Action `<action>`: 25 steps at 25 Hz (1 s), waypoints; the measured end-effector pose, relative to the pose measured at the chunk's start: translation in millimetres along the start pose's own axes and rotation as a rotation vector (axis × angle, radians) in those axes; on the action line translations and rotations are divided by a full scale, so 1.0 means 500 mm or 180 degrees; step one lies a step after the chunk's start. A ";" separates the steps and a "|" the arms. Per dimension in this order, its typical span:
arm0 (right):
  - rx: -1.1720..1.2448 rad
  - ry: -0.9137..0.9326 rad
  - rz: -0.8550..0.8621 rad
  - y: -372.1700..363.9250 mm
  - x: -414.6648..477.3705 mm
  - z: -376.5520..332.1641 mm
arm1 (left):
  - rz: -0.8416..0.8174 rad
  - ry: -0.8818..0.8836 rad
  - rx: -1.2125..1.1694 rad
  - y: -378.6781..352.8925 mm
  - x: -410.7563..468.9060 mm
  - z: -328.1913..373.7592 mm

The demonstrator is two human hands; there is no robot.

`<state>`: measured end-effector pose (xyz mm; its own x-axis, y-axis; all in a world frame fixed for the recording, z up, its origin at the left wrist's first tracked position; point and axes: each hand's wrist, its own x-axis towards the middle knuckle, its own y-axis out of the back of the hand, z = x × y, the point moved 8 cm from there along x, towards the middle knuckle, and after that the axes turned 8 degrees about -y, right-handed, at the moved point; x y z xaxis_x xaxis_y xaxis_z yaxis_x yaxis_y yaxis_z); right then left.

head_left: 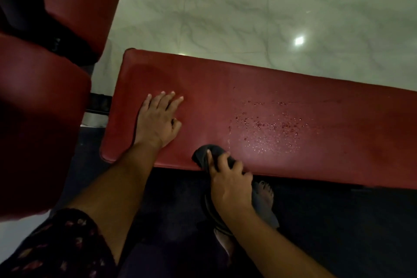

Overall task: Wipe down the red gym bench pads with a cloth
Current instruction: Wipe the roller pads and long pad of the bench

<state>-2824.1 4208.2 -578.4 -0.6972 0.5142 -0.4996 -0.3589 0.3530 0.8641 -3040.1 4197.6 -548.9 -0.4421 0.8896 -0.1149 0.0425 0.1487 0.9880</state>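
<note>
R hand (228, 178) grips cloth (203, 153) on bench pad (338, 142); droplets (270, 128) nearby.

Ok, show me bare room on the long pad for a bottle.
Free: the right end of the long pad, beyond the droplets; also the strip between left hand and droplets. Crowded: the near edge, where the right hand grips the cloth.

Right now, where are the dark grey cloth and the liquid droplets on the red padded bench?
dark grey cloth (200, 154): head view, bunched fold.
liquid droplets (270, 126): head view, cluster's middle.
</note>
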 end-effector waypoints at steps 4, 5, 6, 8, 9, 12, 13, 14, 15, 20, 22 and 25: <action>-0.0031 0.0162 0.0415 -0.020 -0.013 0.056 | 0.0140 -0.0169 -0.0123 0.014 0.044 0.056; -0.0026 0.0145 0.0506 -0.023 -0.012 0.070 | 0.0160 -0.0277 -0.0094 0.006 0.050 0.083; 0.0022 0.0105 0.0534 -0.016 -0.006 0.083 | 0.0111 -0.0361 -0.0080 -0.006 0.052 0.104; 0.0034 -0.0180 0.0480 0.018 0.038 0.108 | -0.0015 -0.0324 -0.0147 -0.037 0.054 0.111; 0.0059 -0.0311 0.0407 0.032 0.074 0.117 | -0.0032 -0.0254 -0.0205 -0.046 0.055 0.102; 0.0259 -0.0439 0.0366 0.104 0.183 0.125 | 0.0019 -0.0230 -0.0183 -0.045 0.057 0.094; 0.0254 -0.0424 0.0395 0.126 0.217 0.126 | 0.0054 -0.0234 -0.0199 -0.044 0.059 0.096; 0.0221 -0.0406 0.0399 0.144 0.247 0.128 | 0.0086 -0.0233 -0.0213 -0.044 0.058 0.097; 0.0154 -0.0404 0.0384 0.159 0.276 0.129 | 0.0123 -0.0238 -0.0210 -0.045 0.056 0.097; 0.0061 -0.0544 0.0418 0.239 0.411 0.141 | 0.0236 -0.0221 -0.0204 -0.040 0.059 0.093; 0.0095 -0.0623 0.0296 0.258 0.455 0.150 | 0.0266 -0.0198 -0.0215 -0.040 0.058 0.094; 0.0665 -0.1069 -0.0058 0.262 0.495 0.182 | 0.0267 -0.0261 -0.0185 -0.045 0.058 0.096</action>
<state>-2987.0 4453.0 -594.2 -0.4375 0.7213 -0.5370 -0.2112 0.4980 0.8410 -3010.6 4240.8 -579.2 -0.3641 0.9306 -0.0375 0.0232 0.0493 0.9985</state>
